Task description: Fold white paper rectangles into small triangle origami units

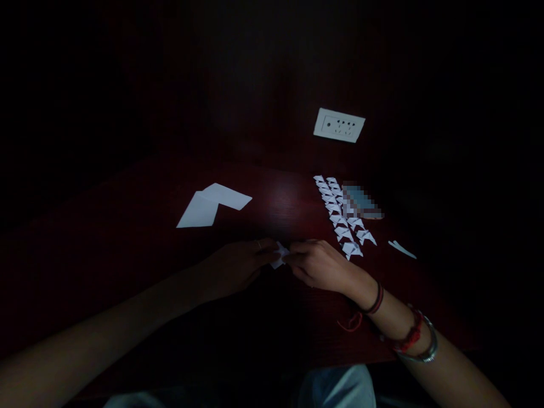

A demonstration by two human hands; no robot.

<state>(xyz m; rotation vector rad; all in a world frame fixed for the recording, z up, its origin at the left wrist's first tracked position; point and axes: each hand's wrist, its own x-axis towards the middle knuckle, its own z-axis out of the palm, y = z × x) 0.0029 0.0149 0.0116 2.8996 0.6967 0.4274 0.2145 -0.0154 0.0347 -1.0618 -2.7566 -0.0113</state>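
Note:
A small folded piece of white paper is held between both hands, low over the near part of the dark red table. My left hand pinches its left side, with a ring on one finger. On the other side, the fingers of my right hand close on the right edge of the paper. The fingertips cover part of it, so its full shape is hidden. To the right, several small white folded paper figures lie in two slanting rows.
White paper sheets lie overlapping at the left. A blurred-out flat object rests against the right row of figures. Thin white paper strips lie further right. A socket panel is on the back wall. The surroundings are very dark.

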